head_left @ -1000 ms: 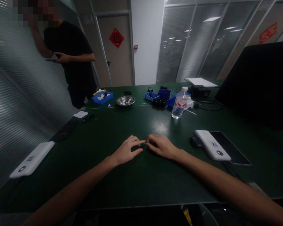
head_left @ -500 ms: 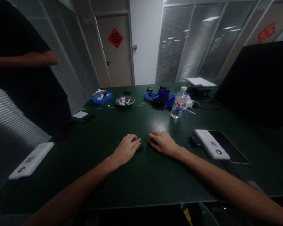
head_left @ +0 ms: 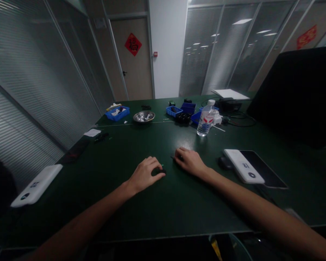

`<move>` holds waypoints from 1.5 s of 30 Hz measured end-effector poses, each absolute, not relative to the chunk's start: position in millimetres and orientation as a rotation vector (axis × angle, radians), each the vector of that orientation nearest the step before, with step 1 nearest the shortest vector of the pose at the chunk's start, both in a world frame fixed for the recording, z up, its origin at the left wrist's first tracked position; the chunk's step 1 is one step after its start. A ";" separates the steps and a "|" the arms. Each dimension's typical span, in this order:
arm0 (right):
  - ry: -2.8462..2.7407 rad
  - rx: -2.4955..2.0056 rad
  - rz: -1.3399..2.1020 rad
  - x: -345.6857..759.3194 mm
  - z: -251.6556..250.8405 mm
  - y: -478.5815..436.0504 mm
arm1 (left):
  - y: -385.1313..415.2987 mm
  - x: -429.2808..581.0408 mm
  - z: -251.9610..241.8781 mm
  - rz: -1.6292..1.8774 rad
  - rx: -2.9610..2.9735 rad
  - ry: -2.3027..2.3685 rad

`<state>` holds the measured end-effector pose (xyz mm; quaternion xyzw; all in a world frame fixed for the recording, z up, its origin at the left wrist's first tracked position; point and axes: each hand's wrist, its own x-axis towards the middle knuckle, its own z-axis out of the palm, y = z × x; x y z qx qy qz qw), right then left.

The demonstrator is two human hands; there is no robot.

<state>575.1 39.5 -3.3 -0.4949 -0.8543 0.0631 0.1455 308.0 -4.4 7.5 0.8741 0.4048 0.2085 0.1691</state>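
A small dark piece (head_left: 161, 171) sits just above or on the bench (head_left: 163, 210), near its middle, between the thumb and fingers of the left hand (head_left: 145, 174). That hand's grip is narrow, curled round the piece; the piece is too dark to make out its shape, and a speck of green shows beside the fingertips. The right hand (head_left: 189, 161) is just to the right, apart from the left, its fingers bunched and its grip pinched on a thin dark piece (head_left: 172, 157) that pokes out toward the left hand.

Beyond the right hand a clear plastic bottle (head_left: 205, 121) with a red-marked label stands upright. To the right of that hand, a white device (head_left: 243, 166) rests partly over a dark flat panel (head_left: 268, 172); a second white device (head_left: 38, 185) lies at the left side of the bench. Farther back are a shiny metal bowl (head_left: 143, 121) with small white and dark bits in it, a blue tray (head_left: 120, 116) to its left and a smaller blue tray (head_left: 171, 113) to its right. A large dark screen (head_left: 296, 98) rises at the right. Behind the bench, a door (head_left: 137, 76) bears a red diamond sign (head_left: 133, 44).
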 end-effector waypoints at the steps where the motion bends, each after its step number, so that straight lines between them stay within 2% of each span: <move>1: -2.461 -1.426 0.193 574.8 -2.6 39.3 | -5.1 309.3 6.8 0.604 2.474 1.154; 11: -2.455 -1.401 0.206 573.0 -0.1 37.7 | -3.0 311.6 5.8 0.643 2.417 1.146; 19: -2.449 -1.393 0.228 574.7 -0.6 38.5 | 5.6 293.6 5.3 0.480 2.444 1.153; 24: -2.452 -1.384 0.238 576.6 -1.4 38.9 | 27.6 224.1 3.2 0.399 2.346 1.380; 30: -2.448 -1.378 0.244 575.5 -1.9 38.2 | 52.3 93.6 -4.1 0.553 2.101 1.896; 35: -2.449 -1.382 0.234 575.1 -2.4 38.9 | 54.3 17.3 -1.3 0.479 1.902 2.273; 41: -2.460 -1.407 0.216 575.6 -3.1 39.6 | 50.3 -6.6 7.5 0.272 1.875 2.320; 45: -2.461 -1.405 0.236 575.0 -0.7 38.7 | 49.0 -7.7 8.3 0.279 1.913 2.274</move>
